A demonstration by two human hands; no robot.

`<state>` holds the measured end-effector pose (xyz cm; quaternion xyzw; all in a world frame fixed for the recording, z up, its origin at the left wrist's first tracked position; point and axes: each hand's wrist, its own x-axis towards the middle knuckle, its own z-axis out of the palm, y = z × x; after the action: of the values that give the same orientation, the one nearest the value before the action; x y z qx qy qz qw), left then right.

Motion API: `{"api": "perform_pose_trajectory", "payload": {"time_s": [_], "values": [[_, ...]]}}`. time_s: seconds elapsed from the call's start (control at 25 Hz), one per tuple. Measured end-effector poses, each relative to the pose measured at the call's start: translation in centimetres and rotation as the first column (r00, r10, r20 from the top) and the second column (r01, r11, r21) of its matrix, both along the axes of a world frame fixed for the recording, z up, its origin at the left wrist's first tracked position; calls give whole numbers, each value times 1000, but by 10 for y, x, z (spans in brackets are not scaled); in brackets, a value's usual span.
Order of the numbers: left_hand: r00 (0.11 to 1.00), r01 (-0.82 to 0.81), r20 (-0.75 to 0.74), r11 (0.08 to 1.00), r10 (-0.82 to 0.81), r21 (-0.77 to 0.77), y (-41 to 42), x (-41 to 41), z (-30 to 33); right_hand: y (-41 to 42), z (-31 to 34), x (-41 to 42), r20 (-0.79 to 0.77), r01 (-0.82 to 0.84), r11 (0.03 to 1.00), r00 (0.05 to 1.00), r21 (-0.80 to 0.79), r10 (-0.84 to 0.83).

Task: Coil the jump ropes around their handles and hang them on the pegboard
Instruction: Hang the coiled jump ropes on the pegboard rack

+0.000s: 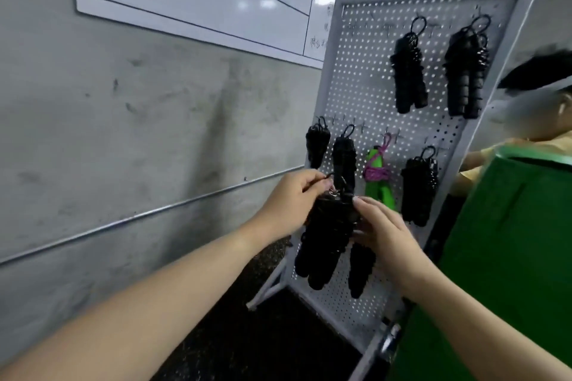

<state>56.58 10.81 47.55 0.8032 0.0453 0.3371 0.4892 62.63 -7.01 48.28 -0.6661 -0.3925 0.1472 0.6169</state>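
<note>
Both hands grip the coiled black rope, hanging lengthwise: left hand pinches its top loop nearest the pegboard, right hand clasps the handles.

My left hand pinches the black rope's loop; my right hand holds it by the pegboard.

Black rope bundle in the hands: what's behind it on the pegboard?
Behind the held bundle is white pegboard. Another black bundle shows past its right edge, under the right hand. The left hand pinches its loop. Any hooks directly behind are covered.
</note>
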Motion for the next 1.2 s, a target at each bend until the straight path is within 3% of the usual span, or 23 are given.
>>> {"api": "perform_pose_trajectory", "payload": {"time_s": [0.12,0.28,0.6,0.84,1.2], "values": [[998,21,52,999,-20,-25,16,35,58,30,49,43,120,102,992,987,75,-110],[996,40,86,995,-32,-94,45,85,127,63,117,98,180,89,983,976,162,-118],[987,-66,135,984,89,-162,95,154,215,143,185,160,13,83,943,996,322,-92],[980,-68,182,992,86,-106,112,186,258,187,212,196,-12,186,866,979,465,-204],[988,-58,138,996,66,-62,130,228,286,208,228,220,-63,317,801,941,508,-332]]}}
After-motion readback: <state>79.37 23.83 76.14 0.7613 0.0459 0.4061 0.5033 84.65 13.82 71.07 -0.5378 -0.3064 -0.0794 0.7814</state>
